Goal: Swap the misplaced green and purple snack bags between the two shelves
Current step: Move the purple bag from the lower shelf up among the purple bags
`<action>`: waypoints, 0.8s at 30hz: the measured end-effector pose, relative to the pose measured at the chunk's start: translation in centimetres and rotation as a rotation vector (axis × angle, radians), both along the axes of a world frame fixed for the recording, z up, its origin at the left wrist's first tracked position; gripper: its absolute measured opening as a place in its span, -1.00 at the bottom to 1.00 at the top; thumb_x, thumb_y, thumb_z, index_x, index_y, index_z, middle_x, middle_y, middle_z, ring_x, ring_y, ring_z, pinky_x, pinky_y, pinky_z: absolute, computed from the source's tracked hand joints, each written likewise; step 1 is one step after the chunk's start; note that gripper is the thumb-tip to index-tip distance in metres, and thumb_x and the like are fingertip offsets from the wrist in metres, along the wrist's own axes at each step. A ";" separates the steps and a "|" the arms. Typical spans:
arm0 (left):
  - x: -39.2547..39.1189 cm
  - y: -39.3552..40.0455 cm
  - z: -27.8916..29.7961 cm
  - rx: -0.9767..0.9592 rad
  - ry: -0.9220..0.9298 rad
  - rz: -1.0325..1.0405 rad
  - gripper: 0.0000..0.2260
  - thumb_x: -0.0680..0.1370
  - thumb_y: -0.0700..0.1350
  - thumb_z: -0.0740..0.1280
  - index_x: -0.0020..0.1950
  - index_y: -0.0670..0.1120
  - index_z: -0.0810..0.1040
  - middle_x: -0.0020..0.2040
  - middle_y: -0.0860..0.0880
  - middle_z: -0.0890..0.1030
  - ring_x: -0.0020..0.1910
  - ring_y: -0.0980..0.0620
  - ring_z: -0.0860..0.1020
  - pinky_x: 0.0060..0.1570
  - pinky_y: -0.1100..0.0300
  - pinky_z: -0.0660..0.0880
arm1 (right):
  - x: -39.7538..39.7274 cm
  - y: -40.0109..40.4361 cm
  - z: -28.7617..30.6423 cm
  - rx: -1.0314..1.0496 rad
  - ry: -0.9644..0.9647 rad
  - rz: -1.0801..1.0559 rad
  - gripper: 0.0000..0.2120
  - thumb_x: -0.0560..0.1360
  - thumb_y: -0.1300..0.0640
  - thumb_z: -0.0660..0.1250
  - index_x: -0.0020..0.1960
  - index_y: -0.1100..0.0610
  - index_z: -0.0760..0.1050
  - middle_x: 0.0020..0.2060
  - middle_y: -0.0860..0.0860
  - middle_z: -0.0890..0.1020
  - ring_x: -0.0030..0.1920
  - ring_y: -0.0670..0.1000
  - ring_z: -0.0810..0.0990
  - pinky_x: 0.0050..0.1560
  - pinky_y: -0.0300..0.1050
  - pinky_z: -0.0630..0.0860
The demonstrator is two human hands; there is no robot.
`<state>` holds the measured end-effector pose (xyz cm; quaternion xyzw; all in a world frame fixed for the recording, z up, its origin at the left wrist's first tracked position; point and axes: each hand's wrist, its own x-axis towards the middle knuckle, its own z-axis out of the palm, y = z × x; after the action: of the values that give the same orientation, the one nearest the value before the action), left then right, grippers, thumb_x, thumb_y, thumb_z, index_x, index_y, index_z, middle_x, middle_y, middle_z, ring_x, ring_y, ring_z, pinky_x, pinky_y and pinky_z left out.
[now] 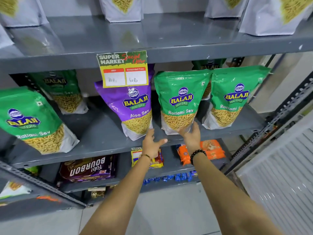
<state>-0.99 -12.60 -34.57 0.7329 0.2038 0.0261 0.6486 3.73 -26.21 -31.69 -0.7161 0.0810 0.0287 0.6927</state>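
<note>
Grey metal shelving, middle shelf (105,141) at centre. Standing on it: one purple bag (132,107), printed "BALAJI WAFERS" and "Aloo Sev", among green bags of the same brand. Just right of it, nearly touching, a green bag (179,100) reading "BALAJI WAFERS" and "Ratlami Sev". Further right a second green bag (232,97), same print, last word cut off at the bag's edge. At far left a third green bag (32,119), tilted, "Ratlami Sev" legible. Behind, in shadow, a fourth green bag (61,92), lettering dim.

Hung from the edge of the upper shelf (186,39), overlapping the purple bag's top: a price tag (124,69) headed "SUPER MARKET Special Offer", boxes marked "MRP" and "Discounted Price", handwritten figures roughly "80 Rs" and "40 Rs", faint.

On the upper shelf, white pouches (122,9), only lower parts in view, no print legible.

Left hand (152,143) below the purple bag's lower right corner, fingers spread loosely, grasping nothing, fingertips at or near the bag's base; contact uncertain. Right hand (191,134) at the base of the centre green bag, fingers open and laid against its bottom edge, not closed around it.

Lower shelf: dark packet (88,168) reading "Fabi BOURBON", upside down; orange packets (203,151), print illegible.
</note>
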 end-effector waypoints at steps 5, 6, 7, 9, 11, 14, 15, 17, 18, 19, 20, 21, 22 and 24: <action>-3.1 3.1 -0.9 0.001 0.001 0.166 -0.43 0.40 -0.20 0.45 0.35 -0.20 0.32 0.29 -0.14 0.43 0.33 -0.16 0.38 0.22 0.07 0.36 | -3.1 4.0 -0.6 0.006 0.069 0.027 -0.46 0.42 0.29 0.39 0.34 0.28 0.30 0.31 0.17 0.43 0.32 0.13 0.39 0.17 -0.18 0.31; -3.3 3.9 -0.7 0.010 -0.007 0.202 -0.47 0.38 -0.17 0.46 0.30 -0.20 0.37 0.21 -0.10 0.47 0.28 -0.15 0.42 0.20 0.08 0.38 | -3.3 4.8 -0.8 0.008 0.078 0.067 -0.47 0.42 0.28 0.39 0.34 0.27 0.31 0.32 0.17 0.43 0.34 0.14 0.39 0.20 -0.15 0.33; -3.4 4.7 -0.8 0.025 -0.022 0.231 -0.49 0.35 -0.14 0.48 0.24 -0.19 0.41 0.15 -0.11 0.51 0.22 -0.14 0.46 0.18 0.09 0.40 | -3.3 5.6 -0.8 0.019 0.089 0.107 -0.45 0.42 0.29 0.39 0.35 0.27 0.29 0.35 0.16 0.41 0.36 0.15 0.37 0.25 -0.10 0.34; -3.1 6.4 -0.4 0.050 -0.024 0.276 -0.55 0.35 -0.15 0.47 0.17 -0.22 0.44 0.11 -0.16 0.56 0.09 -0.11 0.52 0.08 0.11 0.45 | -2.8 7.1 -0.5 0.018 0.095 0.188 -0.40 0.43 0.30 0.38 0.41 0.27 0.23 0.42 0.15 0.34 0.40 0.14 0.32 0.36 -0.01 0.32; -2.3 8.0 0.0 0.049 -0.023 0.305 -0.59 0.37 -0.21 0.45 0.16 -0.23 0.43 0.13 -0.21 0.58 0.08 -0.13 0.55 0.07 0.09 0.48 | -1.8 8.4 -0.2 0.002 0.099 0.247 -0.34 0.42 0.30 0.39 0.44 0.25 0.18 0.46 0.15 0.28 0.44 0.13 0.28 0.39 0.01 0.30; -0.8 10.1 0.1 0.046 -0.009 0.321 -0.42 0.31 -0.18 0.50 0.26 -0.23 0.37 0.25 -0.24 0.53 0.21 -0.21 0.52 0.25 -0.11 0.45 | 0.1 9.8 0.2 -0.022 0.125 0.315 -0.26 0.40 0.32 0.39 0.48 0.23 0.10 0.49 0.16 0.21 0.47 0.12 0.22 0.40 0.01 0.26; -0.3 10.6 0.1 0.051 -0.004 0.318 -0.33 0.30 -0.18 0.51 0.34 -0.23 0.31 0.32 -0.24 0.48 0.28 -0.21 0.47 0.29 -0.15 0.41 | 0.9 10.1 0.3 -0.031 0.128 0.334 -0.23 0.40 0.35 0.39 0.49 0.21 0.07 0.50 0.16 0.18 0.48 0.13 0.20 0.41 0.03 0.25; 0.5 11.5 -0.2 0.061 0.013 0.302 -0.24 0.29 -0.18 0.52 0.40 -0.21 0.24 0.38 -0.23 0.42 0.33 -0.20 0.42 0.32 -0.18 0.38 | 2.3 10.7 0.5 -0.059 0.138 0.377 -0.15 0.37 0.41 0.38 0.51 0.16 0.01 0.51 0.12 0.17 0.49 0.13 0.17 0.43 0.07 0.24; 0.7 11.7 -0.1 0.069 0.014 0.284 -0.22 0.27 -0.16 0.54 0.40 -0.20 0.25 0.37 -0.22 0.44 0.32 -0.19 0.44 0.30 -0.19 0.39 | 2.9 10.8 0.6 -0.078 0.143 0.410 -0.12 0.35 0.45 0.37 0.51 0.13 -0.01 0.49 0.11 0.21 0.48 0.12 0.19 0.42 0.09 0.25; 0.7 11.6 0.4 0.080 0.011 0.258 -0.22 0.24 -0.14 0.55 0.37 -0.19 0.27 0.33 -0.21 0.47 0.29 -0.19 0.46 0.27 -0.19 0.43 | 3.4 10.9 0.8 -0.094 0.141 0.453 -0.10 0.33 0.48 0.35 0.52 0.10 -0.01 0.46 0.09 0.28 0.45 0.12 0.24 0.41 0.10 0.28; 0.7 11.6 0.6 0.082 0.016 0.236 -0.25 0.22 -0.14 0.55 0.34 -0.18 0.30 0.29 -0.20 0.51 0.25 -0.18 0.49 0.23 -0.18 0.46 | 3.8 11.1 0.9 -0.110 0.143 0.501 -0.08 0.30 0.51 0.34 0.51 0.08 0.02 0.41 0.09 0.37 0.41 0.11 0.31 0.38 0.11 0.32; 0.7 11.5 1.0 0.082 0.012 0.213 -0.28 0.22 -0.14 0.56 0.30 -0.16 0.33 0.25 -0.19 0.54 0.22 -0.16 0.51 0.21 -0.17 0.48 | 4.1 11.3 0.9 -0.125 0.135 0.547 -0.08 0.26 0.53 0.32 0.50 0.06 0.06 0.34 0.09 0.44 0.36 0.11 0.38 0.34 0.11 0.37; 0.5 11.4 1.3 0.076 0.009 0.200 -0.31 0.23 -0.15 0.56 0.28 -0.15 0.34 0.23 -0.18 0.55 0.20 -0.15 0.52 0.19 -0.16 0.49 | 4.3 11.5 1.1 -0.136 0.124 0.575 -0.09 0.25 0.54 0.31 0.48 0.05 0.11 0.28 0.10 0.50 0.30 0.11 0.43 0.30 0.11 0.41; 0.1 11.3 1.7 0.073 -0.002 0.187 -0.34 0.25 -0.17 0.56 0.28 -0.16 0.35 0.23 -0.18 0.54 0.21 -0.14 0.52 0.19 -0.13 0.50 | 4.4 11.7 1.2 -0.138 0.113 0.579 -0.11 0.23 0.57 0.31 0.45 0.06 0.17 0.20 0.11 0.54 0.23 0.10 0.48 0.24 0.08 0.45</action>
<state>-0.89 -1.26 -32.89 0.7338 0.2696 0.0948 0.6163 8.09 -14.51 -30.52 -0.7520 -0.0864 0.2593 0.5998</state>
